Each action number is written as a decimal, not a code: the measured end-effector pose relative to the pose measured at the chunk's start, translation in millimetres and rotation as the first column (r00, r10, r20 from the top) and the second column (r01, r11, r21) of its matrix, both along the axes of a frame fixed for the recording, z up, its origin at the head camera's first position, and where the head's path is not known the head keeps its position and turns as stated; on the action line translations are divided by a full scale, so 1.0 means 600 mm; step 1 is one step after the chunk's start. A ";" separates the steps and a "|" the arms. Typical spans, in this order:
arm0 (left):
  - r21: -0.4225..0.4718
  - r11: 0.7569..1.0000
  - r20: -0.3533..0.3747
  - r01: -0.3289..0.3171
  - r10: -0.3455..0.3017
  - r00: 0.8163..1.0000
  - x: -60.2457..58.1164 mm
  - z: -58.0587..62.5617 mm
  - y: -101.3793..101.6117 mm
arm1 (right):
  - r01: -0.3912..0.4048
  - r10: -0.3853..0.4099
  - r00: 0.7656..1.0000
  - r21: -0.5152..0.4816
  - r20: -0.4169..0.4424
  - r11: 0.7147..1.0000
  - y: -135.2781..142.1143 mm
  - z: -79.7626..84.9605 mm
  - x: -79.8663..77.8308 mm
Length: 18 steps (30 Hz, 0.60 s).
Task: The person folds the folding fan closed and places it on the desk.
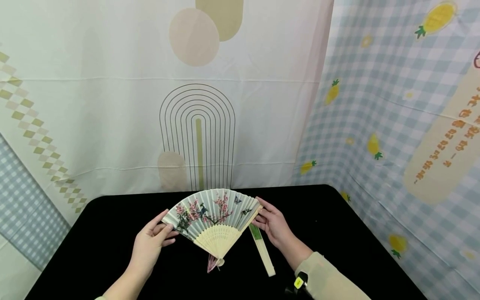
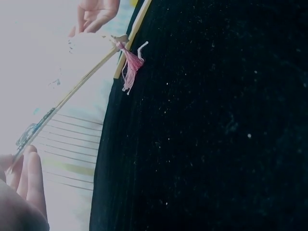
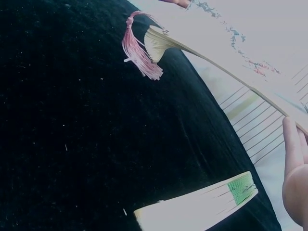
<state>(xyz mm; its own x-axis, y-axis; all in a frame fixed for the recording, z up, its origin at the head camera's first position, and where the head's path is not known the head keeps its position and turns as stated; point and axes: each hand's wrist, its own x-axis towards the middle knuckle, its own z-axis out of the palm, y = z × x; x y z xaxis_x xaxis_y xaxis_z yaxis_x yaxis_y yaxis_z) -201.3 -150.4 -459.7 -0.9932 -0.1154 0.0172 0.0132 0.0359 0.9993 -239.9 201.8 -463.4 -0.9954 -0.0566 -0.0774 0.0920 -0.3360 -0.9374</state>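
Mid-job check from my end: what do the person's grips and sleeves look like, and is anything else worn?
The left grip and right grip are ungloved, with no rings visible. The right sleeve is pale cream; a black device with a bright yellow-green square sits at its cuff. Only a pale sliver of left sleeve shows.

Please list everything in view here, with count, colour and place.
Open fan: 1, pale with pink blossoms and cream ribs, held between the hands
Tassel: 1, pink, at the open fan's base
Folded fan: 1, cream with green, on the table, right of the open fan
Table: 1, black, below the hands
Backdrop: 1, white, patterned, behind the table
Checked cloth: 2 stretches, blue and white, left and right
Wrist device: 1, black and yellow-green, right wrist
Sleeve: 1 plainly seen, pale, right arm
Left hand: 1, pinching the open fan's left edge
Right hand: 1, pinching its right edge
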 end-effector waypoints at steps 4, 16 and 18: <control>-0.026 1.000 0.013 0.000 0.001 1.000 0.000 0.000 0.004 | -0.022 0.023 0.999 0.008 -0.030 1.000 0.001 -0.001 0.001; -0.016 1.000 0.031 0.015 -0.015 0.999 0.001 -0.001 0.011 | 0.000 0.000 1.000 0.033 -0.002 0.999 -0.004 0.000 -0.002; -0.008 1.000 0.028 0.017 -0.017 0.999 0.002 -0.001 0.013 | -0.001 0.001 1.000 0.038 0.002 0.999 -0.005 0.001 -0.002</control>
<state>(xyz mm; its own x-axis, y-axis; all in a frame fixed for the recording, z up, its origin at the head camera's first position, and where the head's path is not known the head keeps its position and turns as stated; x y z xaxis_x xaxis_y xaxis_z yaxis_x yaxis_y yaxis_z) -200.1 -142.3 -460.3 -0.9951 -0.0984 -0.0101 -0.0145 0.0443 0.9989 -241.0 198.6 -463.1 -0.9952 -0.0542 -0.0813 0.0939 -0.3005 -0.9492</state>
